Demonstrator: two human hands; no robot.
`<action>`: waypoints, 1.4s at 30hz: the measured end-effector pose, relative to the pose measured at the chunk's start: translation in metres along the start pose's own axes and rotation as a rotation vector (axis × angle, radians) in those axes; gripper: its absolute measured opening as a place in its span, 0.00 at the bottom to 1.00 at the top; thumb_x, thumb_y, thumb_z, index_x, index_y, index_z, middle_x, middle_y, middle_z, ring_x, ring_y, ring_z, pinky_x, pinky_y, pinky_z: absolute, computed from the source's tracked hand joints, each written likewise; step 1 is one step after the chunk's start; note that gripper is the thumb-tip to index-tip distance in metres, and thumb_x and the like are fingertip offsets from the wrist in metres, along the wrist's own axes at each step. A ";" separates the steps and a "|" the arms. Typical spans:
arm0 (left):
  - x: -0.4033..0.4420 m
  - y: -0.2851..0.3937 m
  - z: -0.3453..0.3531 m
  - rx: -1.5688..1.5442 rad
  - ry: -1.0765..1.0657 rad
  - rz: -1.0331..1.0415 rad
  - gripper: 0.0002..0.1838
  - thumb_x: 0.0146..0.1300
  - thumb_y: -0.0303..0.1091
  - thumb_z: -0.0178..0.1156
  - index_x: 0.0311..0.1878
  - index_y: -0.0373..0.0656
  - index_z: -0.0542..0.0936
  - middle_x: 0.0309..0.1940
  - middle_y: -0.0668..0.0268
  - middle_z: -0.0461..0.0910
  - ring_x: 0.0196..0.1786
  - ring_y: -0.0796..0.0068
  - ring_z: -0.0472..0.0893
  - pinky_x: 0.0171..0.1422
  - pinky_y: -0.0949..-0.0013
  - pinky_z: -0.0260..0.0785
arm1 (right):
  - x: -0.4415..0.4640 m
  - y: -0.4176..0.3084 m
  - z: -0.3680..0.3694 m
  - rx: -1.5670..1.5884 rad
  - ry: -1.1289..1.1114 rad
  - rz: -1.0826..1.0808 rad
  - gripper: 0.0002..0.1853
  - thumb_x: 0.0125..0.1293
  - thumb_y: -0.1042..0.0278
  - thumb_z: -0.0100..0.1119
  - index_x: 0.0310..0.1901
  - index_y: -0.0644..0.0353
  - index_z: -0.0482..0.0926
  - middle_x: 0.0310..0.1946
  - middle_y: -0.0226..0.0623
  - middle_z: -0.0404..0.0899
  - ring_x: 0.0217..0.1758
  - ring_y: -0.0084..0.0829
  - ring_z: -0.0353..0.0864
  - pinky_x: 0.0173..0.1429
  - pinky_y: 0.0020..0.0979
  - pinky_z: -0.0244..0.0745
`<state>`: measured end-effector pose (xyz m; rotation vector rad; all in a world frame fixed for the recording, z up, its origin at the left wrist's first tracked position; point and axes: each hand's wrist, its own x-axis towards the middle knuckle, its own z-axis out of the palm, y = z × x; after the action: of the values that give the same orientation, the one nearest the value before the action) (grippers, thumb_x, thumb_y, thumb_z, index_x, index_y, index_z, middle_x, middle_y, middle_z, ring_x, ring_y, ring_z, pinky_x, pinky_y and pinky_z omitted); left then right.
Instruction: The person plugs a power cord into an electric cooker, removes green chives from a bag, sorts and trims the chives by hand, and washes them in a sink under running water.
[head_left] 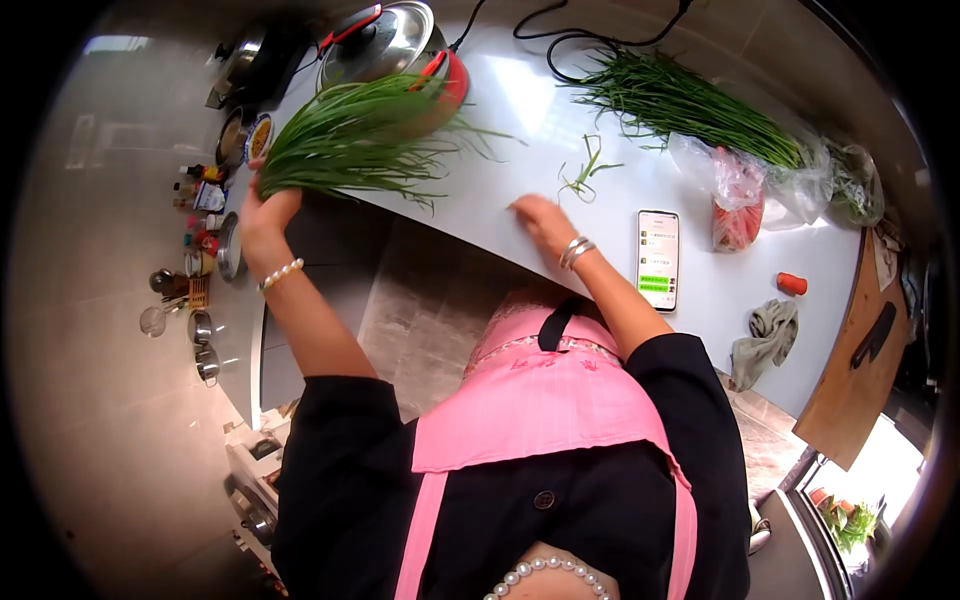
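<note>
A bunch of long green leafy stalks [350, 140] is held at its left end by my left hand [268, 212], whose fingers are wrapped round it. The leaf tips fan out to the right, over the counter and in front of a red-handled pan. My right hand [543, 222] is low over the front edge of the white counter [480, 225], its fingers bent and blurred; whether it holds anything is not clear. Just beyond it lie a few loose green pieces [588, 172]. A phone [657, 260] with a lit screen rests to its right.
A larger pile of green stalks [690, 105] lies at the back right, beside a plastic bag of red food [738, 200]. A grey cloth [766, 345] and wooden board [850, 370] are at the right. A lidded pan [385, 45] stands at the back left.
</note>
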<state>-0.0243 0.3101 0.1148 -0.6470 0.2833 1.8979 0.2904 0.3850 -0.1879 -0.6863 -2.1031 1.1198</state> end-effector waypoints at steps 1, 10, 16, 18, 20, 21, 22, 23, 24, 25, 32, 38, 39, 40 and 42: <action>-0.010 0.002 -0.001 0.032 -0.045 0.008 0.11 0.55 0.22 0.45 0.17 0.44 0.68 0.18 0.66 0.74 0.31 0.69 0.78 0.50 0.59 0.70 | 0.005 0.011 -0.005 -0.112 0.138 0.004 0.15 0.50 0.85 0.45 0.40 0.65 0.76 0.38 0.48 0.75 0.44 0.49 0.73 0.51 0.40 0.69; -0.137 0.008 -0.089 0.396 -0.608 0.313 0.03 0.53 0.28 0.49 0.27 0.40 0.71 0.35 0.60 0.76 0.53 0.54 0.71 0.69 0.46 0.49 | -0.065 -0.060 -0.051 0.093 -0.312 0.057 0.10 0.59 0.77 0.51 0.42 0.62 0.78 0.36 0.41 0.80 0.38 0.35 0.80 0.45 0.30 0.74; -0.237 0.028 -0.191 -0.069 -0.209 0.640 0.04 0.57 0.27 0.46 0.27 0.40 0.69 0.28 0.61 0.76 0.41 0.64 0.77 0.62 0.49 0.62 | -0.071 -0.098 -0.037 0.715 -0.501 0.432 0.10 0.62 0.78 0.48 0.43 0.68 0.77 0.36 0.37 0.80 0.40 0.25 0.79 0.46 0.25 0.75; -0.277 0.040 -0.215 -0.199 -0.032 0.715 0.09 0.60 0.28 0.43 0.24 0.41 0.67 0.22 0.63 0.73 0.35 0.69 0.78 0.61 0.50 0.64 | -0.067 -0.132 -0.029 0.832 -0.559 0.527 0.10 0.64 0.77 0.47 0.44 0.67 0.76 0.38 0.38 0.80 0.40 0.26 0.80 0.46 0.26 0.75; -0.324 0.056 -0.253 -0.308 0.014 0.747 0.10 0.61 0.28 0.42 0.23 0.41 0.67 0.21 0.64 0.73 0.34 0.68 0.78 0.61 0.51 0.64 | -0.071 -0.149 -0.003 0.850 -0.672 0.564 0.10 0.64 0.77 0.47 0.45 0.67 0.75 0.38 0.39 0.80 0.40 0.27 0.80 0.47 0.26 0.76; -0.346 0.052 -0.265 -0.373 0.029 0.826 0.12 0.61 0.28 0.42 0.22 0.41 0.67 0.21 0.65 0.73 0.33 0.69 0.78 0.62 0.52 0.64 | -0.076 -0.157 0.012 0.858 -0.727 0.590 0.10 0.64 0.76 0.48 0.45 0.67 0.75 0.39 0.40 0.79 0.40 0.27 0.80 0.47 0.27 0.76; -0.372 0.055 -0.282 -0.442 0.017 0.863 0.11 0.61 0.28 0.42 0.22 0.41 0.67 0.21 0.65 0.72 0.33 0.69 0.78 0.62 0.52 0.64 | -0.083 -0.169 0.029 0.835 -0.792 0.593 0.09 0.64 0.77 0.49 0.44 0.67 0.75 0.38 0.39 0.79 0.40 0.27 0.80 0.47 0.27 0.76; -0.385 0.044 -0.309 -0.505 -0.046 0.893 0.11 0.61 0.28 0.42 0.22 0.41 0.67 0.21 0.66 0.72 0.33 0.69 0.78 0.62 0.52 0.64 | -0.090 -0.161 0.038 0.818 -0.870 0.562 0.09 0.64 0.77 0.49 0.44 0.67 0.75 0.38 0.39 0.79 0.40 0.27 0.80 0.47 0.27 0.76; -0.405 0.047 -0.326 -0.574 -0.065 0.920 0.11 0.61 0.28 0.42 0.22 0.41 0.66 0.21 0.66 0.72 0.33 0.69 0.78 0.62 0.52 0.64 | -0.098 -0.167 0.055 0.798 -0.950 0.577 0.09 0.64 0.77 0.49 0.44 0.67 0.75 0.38 0.39 0.79 0.39 0.27 0.80 0.46 0.27 0.76; -0.425 0.048 -0.346 -0.599 -0.094 0.966 0.13 0.63 0.29 0.40 0.22 0.42 0.66 0.20 0.69 0.70 0.33 0.68 0.78 0.61 0.51 0.64 | -0.107 -0.176 0.067 0.757 -1.028 0.580 0.08 0.64 0.77 0.49 0.43 0.66 0.75 0.37 0.38 0.80 0.39 0.26 0.80 0.45 0.26 0.75; -0.596 0.062 -0.513 -0.831 -0.215 1.244 0.16 0.68 0.37 0.40 0.23 0.42 0.65 0.17 0.68 0.65 0.31 0.69 0.76 0.62 0.50 0.63 | -0.209 -0.272 0.193 0.471 -1.439 0.264 0.09 0.63 0.71 0.54 0.43 0.64 0.77 0.35 0.34 0.80 0.36 0.23 0.79 0.44 0.25 0.74; -0.700 0.077 -0.582 -0.989 -0.304 1.231 0.15 0.64 0.31 0.42 0.19 0.41 0.65 0.19 0.65 0.70 0.34 0.67 0.77 0.59 0.56 0.65 | -0.324 -0.470 0.332 0.778 -1.624 -0.190 0.10 0.65 0.72 0.52 0.45 0.66 0.77 0.38 0.32 0.79 0.40 0.22 0.75 0.46 0.23 0.69; -0.715 0.083 -0.601 -0.995 -0.330 1.244 0.14 0.61 0.29 0.45 0.18 0.40 0.65 0.20 0.63 0.72 0.35 0.66 0.78 0.57 0.57 0.67 | -0.349 -0.492 0.355 0.826 -1.577 -0.394 0.10 0.64 0.73 0.52 0.45 0.65 0.78 0.38 0.32 0.79 0.40 0.22 0.75 0.47 0.23 0.69; -0.732 0.088 -0.604 -1.022 -0.294 1.285 0.13 0.60 0.28 0.45 0.18 0.40 0.65 0.21 0.62 0.72 0.35 0.66 0.78 0.56 0.57 0.67 | -0.373 -0.514 0.380 0.873 -1.522 -0.595 0.10 0.64 0.74 0.52 0.45 0.64 0.78 0.39 0.32 0.79 0.41 0.22 0.75 0.47 0.23 0.69; -0.761 0.084 -0.605 -1.085 -0.215 1.378 0.12 0.59 0.27 0.46 0.18 0.40 0.66 0.21 0.61 0.73 0.35 0.65 0.79 0.55 0.57 0.68 | -0.409 -0.551 0.412 0.893 -1.469 -0.686 0.08 0.63 0.75 0.54 0.43 0.62 0.78 0.37 0.34 0.80 0.38 0.26 0.77 0.44 0.24 0.71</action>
<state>0.3064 -0.6043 0.0312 -1.0529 -0.7169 3.4410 0.1712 -0.3871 -0.0131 1.5828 -1.9999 2.1146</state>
